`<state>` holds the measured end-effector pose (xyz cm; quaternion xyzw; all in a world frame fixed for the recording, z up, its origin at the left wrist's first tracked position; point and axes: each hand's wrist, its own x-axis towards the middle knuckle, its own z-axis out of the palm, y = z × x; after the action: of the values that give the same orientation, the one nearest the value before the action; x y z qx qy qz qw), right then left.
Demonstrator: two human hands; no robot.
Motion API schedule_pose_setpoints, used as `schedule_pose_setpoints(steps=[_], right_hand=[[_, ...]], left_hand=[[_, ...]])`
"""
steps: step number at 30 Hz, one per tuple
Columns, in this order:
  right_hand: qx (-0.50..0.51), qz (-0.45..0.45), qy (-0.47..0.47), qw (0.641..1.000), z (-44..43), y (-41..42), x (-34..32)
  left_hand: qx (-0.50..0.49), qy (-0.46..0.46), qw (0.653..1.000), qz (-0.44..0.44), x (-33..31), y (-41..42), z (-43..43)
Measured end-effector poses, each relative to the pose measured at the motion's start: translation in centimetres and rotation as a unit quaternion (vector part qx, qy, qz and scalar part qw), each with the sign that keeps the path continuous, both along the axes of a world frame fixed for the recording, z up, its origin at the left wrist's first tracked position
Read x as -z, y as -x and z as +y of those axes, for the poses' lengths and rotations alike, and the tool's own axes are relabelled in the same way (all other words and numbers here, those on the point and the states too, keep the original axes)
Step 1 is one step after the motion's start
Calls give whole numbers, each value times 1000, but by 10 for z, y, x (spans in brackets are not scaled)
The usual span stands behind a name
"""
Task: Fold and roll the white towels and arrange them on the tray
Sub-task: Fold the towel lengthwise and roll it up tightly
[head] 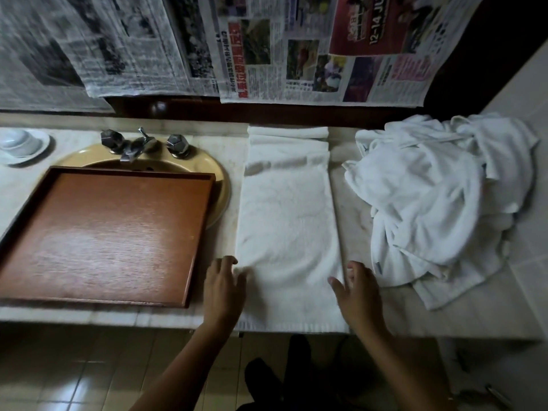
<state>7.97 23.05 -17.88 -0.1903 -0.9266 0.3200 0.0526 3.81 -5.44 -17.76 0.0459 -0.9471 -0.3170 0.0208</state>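
On the table (pixel 353 209), centre: long folded white towel (pixel 287 215) lies flat, near end at the front edge. Left grip (pixel 224 284) touches its left edge, right grip (pixel 357 287) its right edge; both have fingers spread, pinching nothing. Tray (pixel 103 232) sits left, partly over the sink (pixel 219 179). Loose towel pile (pixel 424 197) right.
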Motion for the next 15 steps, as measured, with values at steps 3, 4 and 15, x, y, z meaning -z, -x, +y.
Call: schedule_pose_setpoints(steps=[3, 4, 15], right_hand=[[-119, 46, -126, 984, -23, 7, 9], [-154, 26, -162, 974, -30, 11, 14], [-172, -39, -239, 955, -11, 27, 31]], left_hand=[[115, 67, 991, 31, 8, 8, 22], [158, 84, 984, 20, 12, 11, 28], [197, 150, 969, 19, 35, 35, 10]])
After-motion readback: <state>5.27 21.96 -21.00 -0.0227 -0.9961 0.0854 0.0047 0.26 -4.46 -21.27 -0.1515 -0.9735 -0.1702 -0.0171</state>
